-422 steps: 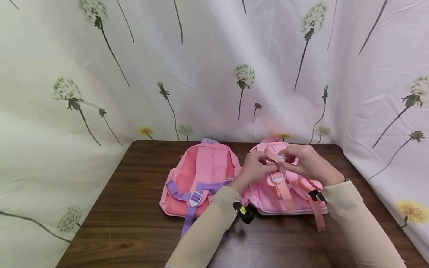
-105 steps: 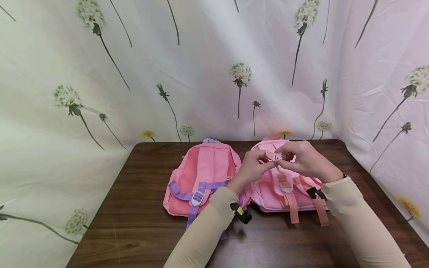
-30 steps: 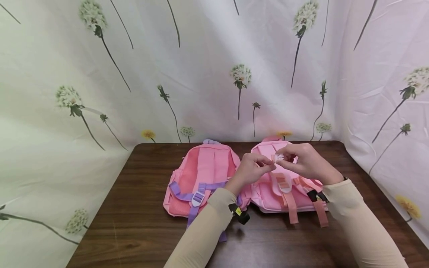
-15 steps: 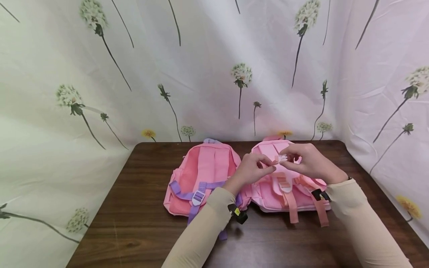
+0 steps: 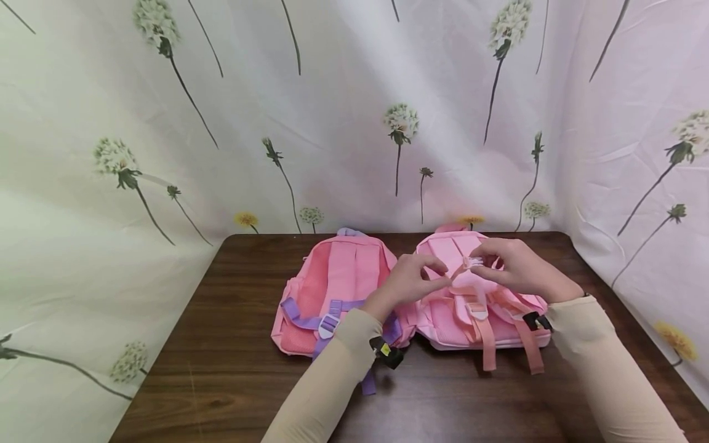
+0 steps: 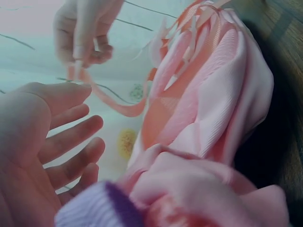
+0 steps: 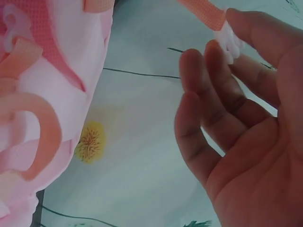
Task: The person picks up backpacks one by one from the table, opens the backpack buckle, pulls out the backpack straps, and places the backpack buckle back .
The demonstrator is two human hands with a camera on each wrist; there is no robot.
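Note:
My right hand [image 5: 512, 266] pinches a small white plastic buckle [image 7: 229, 43] between thumb and fingers, its other fingers loosely bent. A peach webbing strap [image 6: 116, 106] runs from that buckle down to the right-hand pink backpack [image 5: 443, 249], which lies with its shoulder straps up. My left hand [image 5: 410, 280] is just left of the buckle, thumb and fingers parted, holding nothing. In the left wrist view its fingers are spread below the right hand. Lower on the right-hand backpack, a white strap adjuster [image 5: 477, 311] sits on another peach strap.
A second pink backpack [image 5: 354, 264] with purple straps [image 5: 299, 321] and a white adjuster [image 5: 328, 326] lies against the first, on the left. Both are on a dark wooden table [image 5: 221, 344]. A dandelion-print curtain [image 5: 343, 154] hangs behind and at the sides.
Half a second ago my left fingers were at the strap beside the buckle; now they are apart from it. My right hand has shifted slightly right with the buckle, and the strap hangs between.

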